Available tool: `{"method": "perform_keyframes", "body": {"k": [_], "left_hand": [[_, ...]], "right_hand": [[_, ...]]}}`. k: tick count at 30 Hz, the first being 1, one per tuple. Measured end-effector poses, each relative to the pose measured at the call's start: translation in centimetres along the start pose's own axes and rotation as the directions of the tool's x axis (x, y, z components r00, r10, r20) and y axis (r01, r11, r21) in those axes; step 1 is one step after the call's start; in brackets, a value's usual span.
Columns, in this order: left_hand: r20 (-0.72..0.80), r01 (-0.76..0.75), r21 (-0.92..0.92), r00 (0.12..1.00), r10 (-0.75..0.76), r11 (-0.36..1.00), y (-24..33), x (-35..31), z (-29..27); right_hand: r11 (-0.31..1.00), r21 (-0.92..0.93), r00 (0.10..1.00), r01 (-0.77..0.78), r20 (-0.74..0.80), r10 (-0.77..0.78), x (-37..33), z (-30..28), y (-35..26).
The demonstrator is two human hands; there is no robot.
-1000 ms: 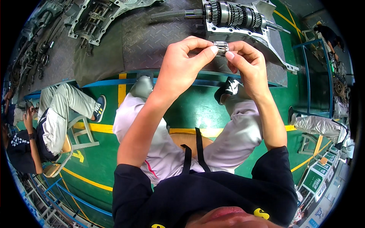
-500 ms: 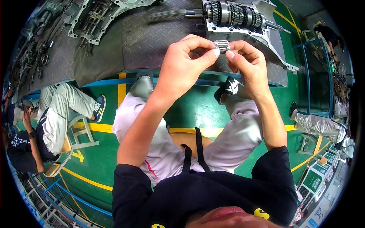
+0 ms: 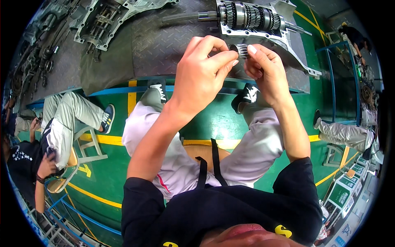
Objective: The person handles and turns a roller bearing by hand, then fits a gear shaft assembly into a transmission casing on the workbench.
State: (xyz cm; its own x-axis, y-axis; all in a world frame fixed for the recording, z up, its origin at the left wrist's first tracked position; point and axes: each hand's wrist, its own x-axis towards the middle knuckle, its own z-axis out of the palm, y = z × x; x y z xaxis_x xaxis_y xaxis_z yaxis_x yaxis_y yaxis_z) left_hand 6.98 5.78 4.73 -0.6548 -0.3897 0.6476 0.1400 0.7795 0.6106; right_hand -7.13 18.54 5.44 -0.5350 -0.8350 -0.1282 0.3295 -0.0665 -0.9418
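Note:
Between the fingertips of both hands is a small needle roller bearing, a short ring with shiny rollers, tilted so its open end shows. My left hand pinches its left side. At its right edge, the thumb and curled fingers of my right hand grip it. Just beyond my hands a gear shaft rests in an open metal gearbox housing on the workbench, its long splined end pointing left.
The workbench has a patterned metal top with a blue frame. Another opened housing lies far left on a dark cloth, beside loose rings and parts. A seated person is at left, and other people are at right.
The bearing has been turned between my fingers, so its open end now shows. My left fingers have shifted their pinch. The seated person at left has lowered a hand.

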Motion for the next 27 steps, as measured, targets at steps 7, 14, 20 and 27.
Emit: {"method": "perform_keyframes", "body": {"k": [7, 14, 20, 27], "left_hand": [[-0.026, -0.035, 0.038, 0.999, 0.036, 0.999, 0.0, 0.0, 0.2], [0.173, 0.463, -0.477, 0.883, -0.436, 0.747, -0.3, 0.3, -0.6], [0.302, 0.596, -0.566, 0.793, -0.528, 0.570, -0.6, 0.4, -0.7], [0.329, 0.613, -0.584, 0.778, -0.536, 0.532, -0.8, 0.2, -0.7]], "right_hand": [[0.999, 0.036, 1.000, -0.006, 0.009, 0.006, -0.1, 0.1, 0.0], [0.979, -0.189, 0.996, 0.076, -0.021, -0.081, -0.6, 0.9, 0.1], [0.954, -0.278, 0.994, 0.112, 0.035, -0.106, -0.8, 1.0, 0.0], [0.956, -0.277, 0.995, 0.097, 0.044, -0.088, -0.7, 1.1, 0.1]]}}
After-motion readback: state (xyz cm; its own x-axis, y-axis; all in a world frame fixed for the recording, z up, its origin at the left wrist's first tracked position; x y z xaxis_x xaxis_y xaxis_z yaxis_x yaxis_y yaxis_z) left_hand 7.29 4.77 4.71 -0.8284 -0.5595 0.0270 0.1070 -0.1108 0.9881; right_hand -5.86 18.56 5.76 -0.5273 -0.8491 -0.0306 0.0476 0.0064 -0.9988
